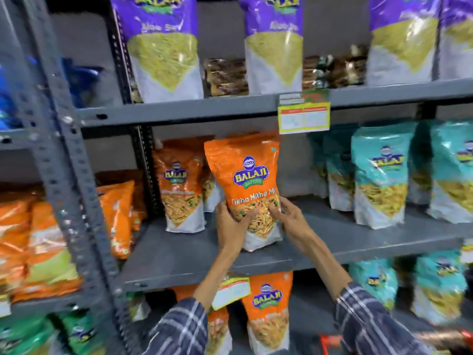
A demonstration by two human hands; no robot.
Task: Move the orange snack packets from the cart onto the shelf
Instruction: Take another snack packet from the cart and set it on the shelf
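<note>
While both hands, left [234, 225] and right [290, 219], clasp the Tikha Mitha Mix packet [249, 190] upright on the middle shelf [179, 254], tip risk: release off-balance and it topples toward the 9 o'clock orange packet [180, 188].

Orange snack packet [249, 185]: glossy plastic film, showing glare. Shelf [179, 254] beneath it: matt grey painted metal. Price tag [303, 119] above: looking like paper.

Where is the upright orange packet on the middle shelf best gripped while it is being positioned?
Probably low on both side edges, from the front: the orange packet stands upright, so the left hand and right hand bracket its fuller lower half.
</note>
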